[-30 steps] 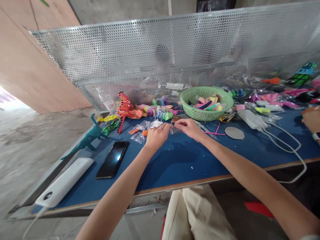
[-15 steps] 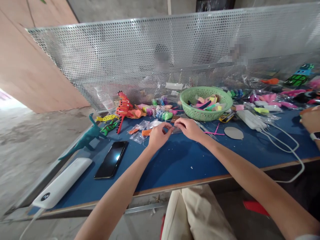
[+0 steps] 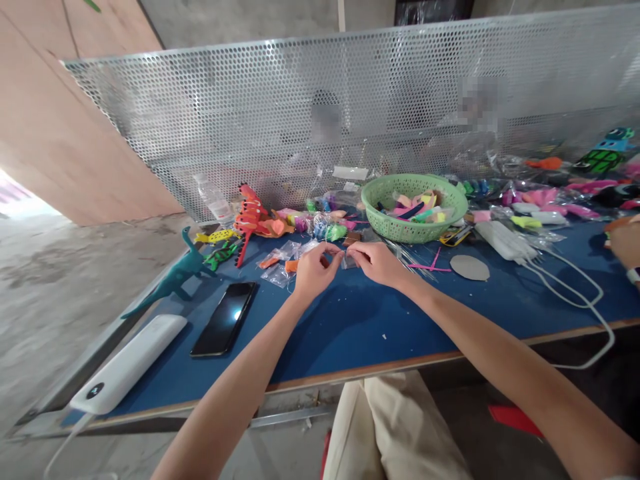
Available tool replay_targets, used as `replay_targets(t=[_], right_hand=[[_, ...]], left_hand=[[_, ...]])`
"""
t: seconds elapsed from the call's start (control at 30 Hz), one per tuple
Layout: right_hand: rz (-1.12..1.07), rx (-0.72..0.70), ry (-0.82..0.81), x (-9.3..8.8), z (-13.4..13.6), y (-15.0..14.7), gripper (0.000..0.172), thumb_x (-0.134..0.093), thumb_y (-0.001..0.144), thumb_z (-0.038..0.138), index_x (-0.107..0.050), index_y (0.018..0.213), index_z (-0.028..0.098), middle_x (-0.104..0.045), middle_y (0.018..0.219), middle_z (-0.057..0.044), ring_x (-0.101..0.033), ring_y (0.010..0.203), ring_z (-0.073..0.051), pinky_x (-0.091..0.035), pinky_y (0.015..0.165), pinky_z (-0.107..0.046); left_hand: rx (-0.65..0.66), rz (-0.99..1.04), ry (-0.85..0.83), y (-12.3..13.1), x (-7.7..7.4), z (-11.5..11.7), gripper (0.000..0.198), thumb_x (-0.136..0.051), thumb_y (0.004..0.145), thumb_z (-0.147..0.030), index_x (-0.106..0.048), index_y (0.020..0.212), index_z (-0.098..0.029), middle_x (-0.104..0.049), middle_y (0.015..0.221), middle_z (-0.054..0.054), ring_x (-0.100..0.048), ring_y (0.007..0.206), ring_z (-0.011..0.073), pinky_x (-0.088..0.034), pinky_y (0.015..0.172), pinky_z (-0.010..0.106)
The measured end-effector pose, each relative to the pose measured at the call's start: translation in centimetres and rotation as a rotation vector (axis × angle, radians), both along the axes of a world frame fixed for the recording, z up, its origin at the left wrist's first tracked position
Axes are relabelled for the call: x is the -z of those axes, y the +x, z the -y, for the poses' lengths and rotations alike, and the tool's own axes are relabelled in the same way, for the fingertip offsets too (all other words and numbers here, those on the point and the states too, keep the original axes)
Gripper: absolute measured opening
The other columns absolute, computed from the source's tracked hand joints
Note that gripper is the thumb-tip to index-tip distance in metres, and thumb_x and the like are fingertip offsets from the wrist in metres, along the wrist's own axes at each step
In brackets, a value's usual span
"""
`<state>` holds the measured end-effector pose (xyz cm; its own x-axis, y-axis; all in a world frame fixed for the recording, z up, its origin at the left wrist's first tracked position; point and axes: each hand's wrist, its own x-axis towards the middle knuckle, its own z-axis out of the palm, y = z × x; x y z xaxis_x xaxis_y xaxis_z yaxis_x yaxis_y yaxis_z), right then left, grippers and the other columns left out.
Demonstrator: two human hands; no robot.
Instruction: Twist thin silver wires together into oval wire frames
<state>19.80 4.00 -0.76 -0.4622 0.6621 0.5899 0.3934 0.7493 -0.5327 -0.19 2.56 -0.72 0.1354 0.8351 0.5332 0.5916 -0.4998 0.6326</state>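
Above the middle of the blue table (image 3: 350, 333), my left hand (image 3: 315, 270) is closed in a pinch, thumb against fingertips. My right hand (image 3: 374, 262) pinches too, its fingertips close to the left ones. Whatever lies between the fingers is too small to make out. Beside my left hand are small clear bags (image 3: 277, 272) and an orange clay piece (image 3: 291, 266). A brown block (image 3: 353, 237) lies just behind the hands. Right of my right hand are thin wires (image 3: 407, 257) and crossed pink strips (image 3: 433, 267).
A green basket (image 3: 415, 230) of colourful clay pieces stands behind my right hand. Left are a phone (image 3: 224, 320), white power bank (image 3: 130, 363), teal dinosaur (image 3: 175, 273) and red-orange figure (image 3: 250, 213). A grey disc (image 3: 470, 267) and white cables (image 3: 575, 293) lie right. A perforated metal screen (image 3: 250, 107) borders the back.
My right hand has turned slightly and lowered, its fingers now more curled. My left hand stays almost in place. The whole view has shifted a little.
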Motion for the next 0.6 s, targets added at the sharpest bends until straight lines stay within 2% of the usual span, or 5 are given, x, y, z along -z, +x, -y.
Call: replay_targets(t=[0.13,0.23,0.43,0.6], right_hand=[[0.008,0.01,0.013,0.0,-0.2,0.2,0.03,-0.042,0.102,0.03,-0.068,0.091,0.02,-0.069,0.078,-0.004,-0.059,0.064,-0.016,-0.04,0.063,-0.027],[-0.006,0.023,0.06,-0.1,-0.5,0.4,0.028,-0.044,0.101,0.029,-0.069,0.092,0.02,-0.072,0.087,-0.006,-0.062,0.072,-0.018,-0.044,0.069,-0.029],[-0.013,0.03,0.101,-0.3,-0.7,0.9,0.027,-0.045,0.1,0.025,-0.069,0.089,0.02,-0.073,0.089,-0.006,-0.063,0.078,-0.018,-0.046,0.074,-0.03],[-0.003,0.059,0.106,-0.3,-0.7,1.0,0.025,-0.045,0.1,0.024,-0.069,0.093,0.02,-0.074,0.094,-0.006,-0.065,0.082,-0.018,-0.047,0.076,-0.03]], left_hand=[[0.014,-0.065,0.023,-0.4,-0.4,-0.1,0.019,-0.064,0.089,-0.04,-0.068,0.095,-0.022,-0.071,0.085,0.001,-0.052,0.053,0.0102,-0.038,0.053,0.023],[0.046,-0.141,0.059,-0.7,-0.7,-0.1,0.018,-0.063,0.089,-0.036,-0.067,0.101,-0.023,-0.072,0.087,0.001,-0.055,0.055,0.0109,-0.042,0.058,0.023],[0.065,-0.248,0.106,-1.2,-1.0,-0.2,0.017,-0.058,0.093,-0.032,-0.065,0.105,-0.023,-0.067,0.073,0.0,-0.057,0.057,0.0135,-0.042,0.061,0.025],[0.107,-0.311,0.15,-1.7,-1.3,-0.4,0.017,-0.052,0.097,-0.03,-0.065,0.104,-0.022,-0.07,0.083,0.003,-0.059,0.063,0.0143,-0.042,0.065,0.026]])
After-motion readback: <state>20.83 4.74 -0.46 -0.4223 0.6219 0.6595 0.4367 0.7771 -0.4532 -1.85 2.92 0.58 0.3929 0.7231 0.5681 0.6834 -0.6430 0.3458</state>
